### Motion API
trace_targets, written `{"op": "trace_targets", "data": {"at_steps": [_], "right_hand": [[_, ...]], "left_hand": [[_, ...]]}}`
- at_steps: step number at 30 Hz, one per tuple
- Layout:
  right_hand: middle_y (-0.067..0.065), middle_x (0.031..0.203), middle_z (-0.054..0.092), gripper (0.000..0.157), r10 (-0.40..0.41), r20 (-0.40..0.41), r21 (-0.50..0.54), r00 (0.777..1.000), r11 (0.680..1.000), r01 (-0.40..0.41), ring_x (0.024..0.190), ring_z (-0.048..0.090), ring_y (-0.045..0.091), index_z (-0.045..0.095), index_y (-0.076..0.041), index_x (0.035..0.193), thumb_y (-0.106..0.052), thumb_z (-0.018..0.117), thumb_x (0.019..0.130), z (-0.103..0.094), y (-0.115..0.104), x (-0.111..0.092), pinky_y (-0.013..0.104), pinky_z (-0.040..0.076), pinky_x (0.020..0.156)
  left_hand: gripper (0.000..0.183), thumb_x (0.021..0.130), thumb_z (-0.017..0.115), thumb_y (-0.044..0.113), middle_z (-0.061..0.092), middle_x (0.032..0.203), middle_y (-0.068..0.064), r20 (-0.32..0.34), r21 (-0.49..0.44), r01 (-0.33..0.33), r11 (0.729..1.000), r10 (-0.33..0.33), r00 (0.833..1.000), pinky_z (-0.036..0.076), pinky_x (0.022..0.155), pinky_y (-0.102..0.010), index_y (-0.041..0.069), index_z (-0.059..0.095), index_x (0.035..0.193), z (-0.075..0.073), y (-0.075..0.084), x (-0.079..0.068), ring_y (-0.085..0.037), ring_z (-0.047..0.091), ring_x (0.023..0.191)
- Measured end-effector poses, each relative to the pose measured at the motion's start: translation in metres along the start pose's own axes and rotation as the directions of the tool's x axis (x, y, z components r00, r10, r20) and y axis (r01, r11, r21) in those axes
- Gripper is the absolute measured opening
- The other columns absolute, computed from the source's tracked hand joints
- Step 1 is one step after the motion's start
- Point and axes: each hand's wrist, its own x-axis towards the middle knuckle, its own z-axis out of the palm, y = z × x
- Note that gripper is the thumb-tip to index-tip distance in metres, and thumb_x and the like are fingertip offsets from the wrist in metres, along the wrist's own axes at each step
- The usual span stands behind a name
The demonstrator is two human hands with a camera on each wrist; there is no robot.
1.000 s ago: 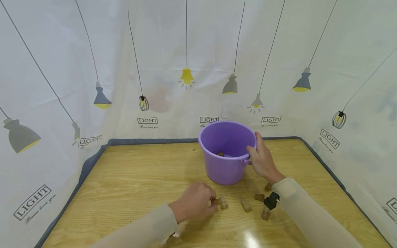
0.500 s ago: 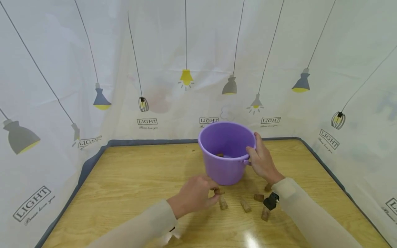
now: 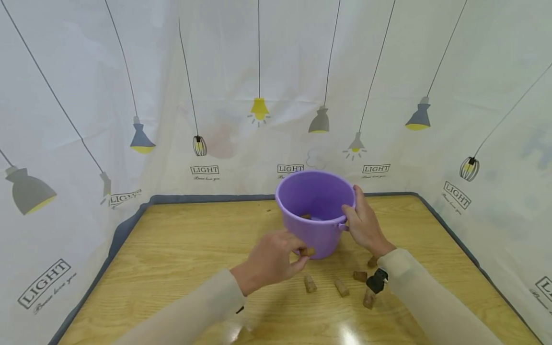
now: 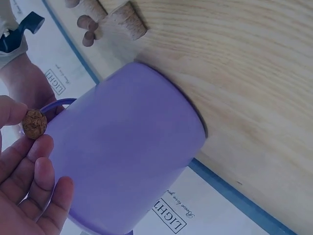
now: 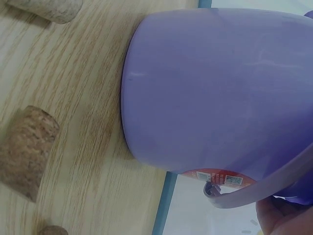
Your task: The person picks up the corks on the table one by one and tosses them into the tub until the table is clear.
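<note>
A cork (image 3: 308, 251) is pinched between the thumb and fingers of my left hand (image 3: 274, 257), held in front of the purple bucket (image 3: 316, 238). In the left wrist view the round end of this cork (image 4: 34, 124) faces the camera, beside the bucket wall (image 4: 122, 132). My right hand (image 3: 365, 223) grips the bucket's rim at its right side, near the handle joint. Inside the bucket, part of a cork (image 3: 305, 216) shows on the bottom. The right wrist view shows the handle (image 5: 274, 183) hanging past the right fingers (image 5: 283, 218).
Several corks lie on the wooden table (image 3: 194, 239) in front of the bucket, among them one cork (image 3: 310, 283) on the left and another cork (image 3: 341, 287) in the middle. A cork (image 3: 368, 298) lies close to the right wrist. A lamp-printed curtain (image 3: 233, 96) surrounds the table.
My left hand has lifted the pinched cork off the table and moved it forward to the front of the bucket. The right hand and the bucket have stayed in place.
</note>
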Motion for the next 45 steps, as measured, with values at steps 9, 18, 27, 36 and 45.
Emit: {"op": "trace_targets", "data": {"at_steps": [9, 18, 27, 36, 45], "right_hand": [[0.029, 0.156, 0.037, 0.065, -0.014, -0.005, 0.001, 1.000, 1.000, 0.014, 0.119, 0.058, 0.049, 0.010, -0.015, 0.165, -0.019, 0.040, 0.107, 0.000, -0.001, -0.001, 0.031, 0.062, 0.067], [0.029, 0.157, 0.036, 0.066, -0.007, -0.003, 0.001, 1.000, 1.000, 0.007, 0.120, 0.057, 0.048, 0.009, -0.016, 0.165, -0.018, 0.040, 0.107, 0.000, -0.002, 0.000, 0.031, 0.062, 0.068], [0.029, 0.157, 0.035, 0.066, 0.003, -0.004, 0.000, 1.000, 1.000, -0.003, 0.118, 0.059, 0.048, 0.008, -0.015, 0.165, -0.021, 0.039, 0.108, 0.000, 0.000, 0.000, 0.030, 0.062, 0.068], [0.031, 0.157, 0.034, 0.066, 0.005, -0.003, -0.004, 1.000, 1.000, -0.005, 0.116, 0.059, 0.050, 0.006, -0.013, 0.165, -0.020, 0.038, 0.108, 0.000, 0.000, 0.000, 0.030, 0.062, 0.068], [0.031, 0.155, 0.037, 0.066, 0.004, -0.008, -0.004, 1.000, 1.000, -0.004, 0.113, 0.060, 0.050, 0.009, -0.014, 0.165, -0.022, 0.039, 0.107, 0.001, -0.001, -0.001, 0.031, 0.062, 0.067]], "left_hand": [[0.012, 0.080, 0.084, 0.016, 0.072, 0.082, 0.010, -0.010, 0.036, -0.015, 0.999, 0.015, 1.000, 0.052, 0.070, -0.021, 0.017, 0.073, 0.085, -0.007, -0.003, 0.011, -0.005, 0.063, 0.078], [0.010, 0.081, 0.082, 0.018, 0.071, 0.081, 0.009, -0.057, 0.074, -0.024, 0.997, 0.029, 0.998, 0.052, 0.067, -0.024, 0.017, 0.073, 0.086, -0.014, -0.006, 0.024, -0.008, 0.062, 0.075], [0.007, 0.083, 0.081, 0.019, 0.072, 0.079, 0.008, -0.098, 0.133, -0.021, 0.991, 0.034, 0.995, 0.047, 0.060, -0.021, 0.015, 0.077, 0.085, -0.019, -0.010, 0.033, -0.008, 0.058, 0.068], [0.007, 0.081, 0.081, 0.017, 0.073, 0.077, 0.003, -0.125, 0.157, -0.016, 0.988, 0.036, 0.992, 0.047, 0.057, -0.024, 0.011, 0.077, 0.084, -0.022, -0.016, 0.042, -0.012, 0.058, 0.064], [0.009, 0.083, 0.080, 0.019, 0.073, 0.076, 0.002, -0.103, 0.178, 0.034, 0.983, -0.015, 0.995, 0.049, 0.058, -0.024, 0.011, 0.077, 0.085, -0.019, -0.025, 0.046, -0.012, 0.058, 0.064]]}}
